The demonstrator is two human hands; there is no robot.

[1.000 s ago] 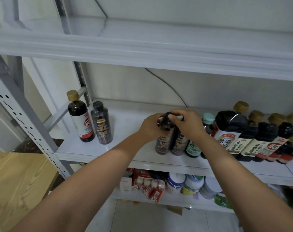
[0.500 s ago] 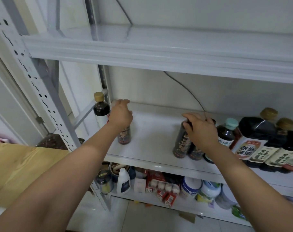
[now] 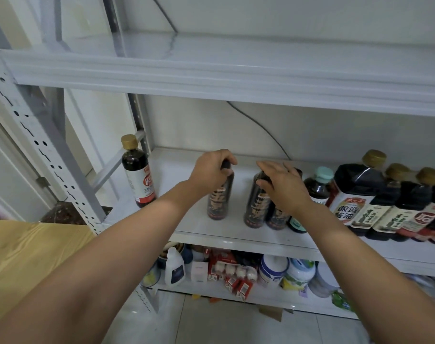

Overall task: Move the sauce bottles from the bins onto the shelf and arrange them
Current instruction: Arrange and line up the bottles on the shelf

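Note:
My left hand (image 3: 212, 170) grips the top of a slim dark sauce bottle (image 3: 219, 203) standing upright on the white middle shelf (image 3: 211, 229). My right hand (image 3: 281, 184) rests over the caps of two more slim dark bottles (image 3: 255, 207), fingers spread and only touching them. A gold-capped bottle with a red label (image 3: 137, 172) stands alone at the shelf's left end. To the right stands a teal-capped bottle (image 3: 319, 184) and a row of larger gold-capped soy sauce bottles (image 3: 355, 194).
The grey perforated upright (image 3: 50, 155) frames the shelf on the left. An upper shelf (image 3: 211, 70) hangs close above. The lower shelf (image 3: 268, 297) holds jars, cartons and a white bottle. A wooden surface (image 3: 25, 256) lies at the left. A cable runs down the back wall.
My left hand carried the slim dark bottle from beside the gold-capped bottle rightward, to just left of the pair under my right hand. My right hand's fingers have spread.

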